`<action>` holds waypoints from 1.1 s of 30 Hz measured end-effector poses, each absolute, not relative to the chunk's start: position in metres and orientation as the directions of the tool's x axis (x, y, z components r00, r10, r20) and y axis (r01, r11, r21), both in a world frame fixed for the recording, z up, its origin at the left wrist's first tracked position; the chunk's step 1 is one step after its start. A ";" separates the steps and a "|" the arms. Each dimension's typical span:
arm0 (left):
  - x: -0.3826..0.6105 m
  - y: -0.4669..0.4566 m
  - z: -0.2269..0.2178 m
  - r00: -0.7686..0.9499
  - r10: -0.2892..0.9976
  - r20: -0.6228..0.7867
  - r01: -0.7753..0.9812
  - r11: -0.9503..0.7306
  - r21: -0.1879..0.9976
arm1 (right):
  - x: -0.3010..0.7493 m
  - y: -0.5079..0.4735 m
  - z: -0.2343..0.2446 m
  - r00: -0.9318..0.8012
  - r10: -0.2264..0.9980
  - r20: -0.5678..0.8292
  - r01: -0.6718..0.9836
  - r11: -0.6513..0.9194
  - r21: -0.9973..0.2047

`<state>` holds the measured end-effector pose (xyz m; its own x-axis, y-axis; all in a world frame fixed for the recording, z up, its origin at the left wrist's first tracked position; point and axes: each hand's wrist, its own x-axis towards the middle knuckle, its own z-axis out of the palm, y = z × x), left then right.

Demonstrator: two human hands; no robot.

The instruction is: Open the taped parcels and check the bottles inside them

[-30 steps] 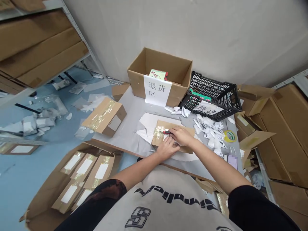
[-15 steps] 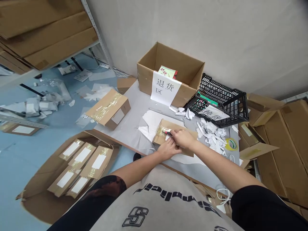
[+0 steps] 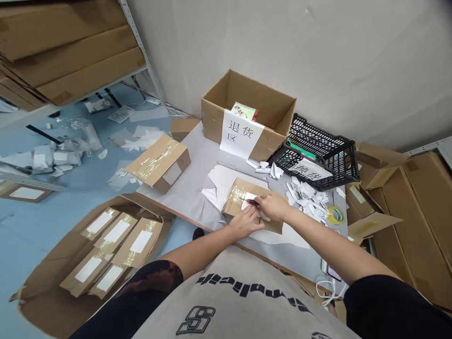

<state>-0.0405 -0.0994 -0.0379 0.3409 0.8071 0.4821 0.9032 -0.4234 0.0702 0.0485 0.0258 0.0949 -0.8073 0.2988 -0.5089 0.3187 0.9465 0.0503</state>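
Head view looks down on a grey table, and both hands work at a taped cardboard parcel (image 3: 243, 197) that lies flat on a torn white paper sheet (image 3: 222, 181), near the table's front edge. The right hand (image 3: 273, 207) is closed around a red utility knife (image 3: 251, 202), and its blade tip is at the packing tape, beside a white label (image 3: 250, 199). The left hand (image 3: 246, 222) is not gripping; it lies open and presses on the parcel just beside the knife (its fingers are close to the right hand). Behind the parcel stands an open carton (image 3: 212, 132) with a paper sign (image 3: 241, 134), and a black plastic basket (image 3: 318, 150) sits to its right. White paper scraps (image 3: 305, 200) and a tape roll (image 3: 336, 215) lie right of the hands. Another sealed parcel (image 3: 158, 162) lies on the table's left side, and a flattened carton (image 3: 38, 296) holding more parcels is on the floor.
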 end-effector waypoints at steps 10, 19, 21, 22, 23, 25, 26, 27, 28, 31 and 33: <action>-0.045 -0.099 -0.033 0.407 0.757 0.511 0.866 -0.498 0.050 | 0.038 0.019 0.109 -0.824 0.353 -0.444 0.368 0.928 0.056; -0.044 -0.098 -0.037 0.431 0.738 0.520 0.860 -0.510 0.012 | 0.029 0.018 0.082 -0.835 0.367 -0.411 0.417 0.908 -0.038; -0.044 -0.099 -0.038 0.424 0.740 0.522 0.861 -0.509 0.022 | 0.032 0.019 0.078 -0.837 0.360 -0.412 0.411 0.911 -0.041; -0.044 -0.099 -0.039 0.422 0.744 0.518 0.860 -0.510 0.032 | 0.033 0.019 0.076 -0.837 0.357 -0.415 0.408 0.912 -0.038; -0.043 -0.098 -0.041 0.424 0.749 0.509 0.856 -0.515 0.044 | 0.033 0.020 0.074 -0.837 0.353 -0.418 0.403 0.915 -0.035; -0.044 -0.098 -0.045 0.432 0.758 0.489 0.849 -0.525 0.064 | 0.032 0.021 0.070 -0.841 0.331 -0.428 0.378 0.925 -0.029; -0.044 -0.097 -0.047 0.436 0.762 0.479 0.848 -0.526 0.065 | 0.031 0.022 0.069 -0.841 0.311 -0.442 0.360 0.933 -0.028; -0.044 -0.097 -0.048 0.441 0.764 0.471 0.848 -0.526 0.059 | 0.031 0.024 0.069 -0.839 0.292 -0.460 0.341 0.940 -0.026; -0.044 -0.096 -0.049 0.446 0.766 0.464 0.850 -0.524 0.049 | 0.030 0.025 0.069 -0.832 0.275 -0.481 0.325 0.945 -0.022; -0.045 -0.094 -0.051 0.456 0.762 0.459 0.851 -0.525 0.026 | 0.027 0.027 0.072 -0.811 0.249 -0.529 0.296 0.955 -0.004; -0.045 -0.094 -0.051 0.461 0.754 0.468 0.846 -0.532 0.023 | 0.022 0.025 0.075 -0.801 0.243 -0.548 0.281 0.960 0.015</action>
